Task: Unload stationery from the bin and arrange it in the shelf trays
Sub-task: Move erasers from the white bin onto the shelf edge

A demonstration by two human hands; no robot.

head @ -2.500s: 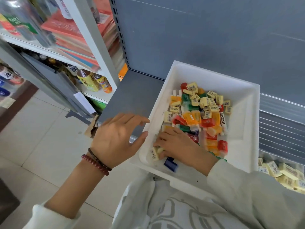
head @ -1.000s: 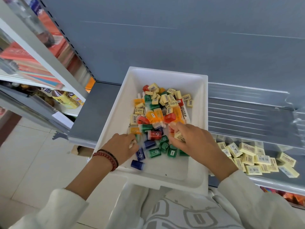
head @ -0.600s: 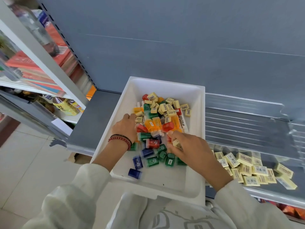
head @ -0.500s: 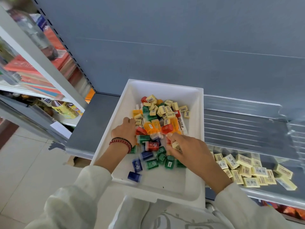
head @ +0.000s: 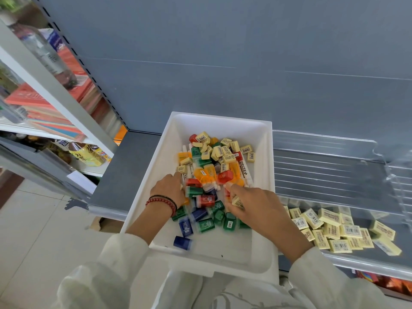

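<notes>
A white bin [head: 260, 139] rests half on the grey shelf, tilted toward me. It holds a heap of yellow erasers [head: 225, 150], white markers [head: 245, 169] and red, orange, green and blue sharpeners [head: 206, 225]. Both hands are inside the bin. My left hand [head: 168, 188], with bead bracelets at the wrist, lies knuckles up on the pile's left side; what its fingers hold is hidden. My right hand [head: 254, 206] is curled over the pile's middle with a yellow eraser [head: 237, 201] in its fingers. A clear shelf tray [head: 334, 175] lies to the right.
Many yellow erasers [head: 334, 226] lie in the clear tray's front part at right. Left of the bin is bare grey shelf [head: 124, 170]. A white shelving unit [head: 55, 90] with books, bottles and yellow packets [head: 89, 155] stands at left. Tiled floor is below.
My left hand moved from the bin's rim into the pile on its left side. My right hand shifted from the bin's near end to the middle and holds an eraser. The view swung right.
</notes>
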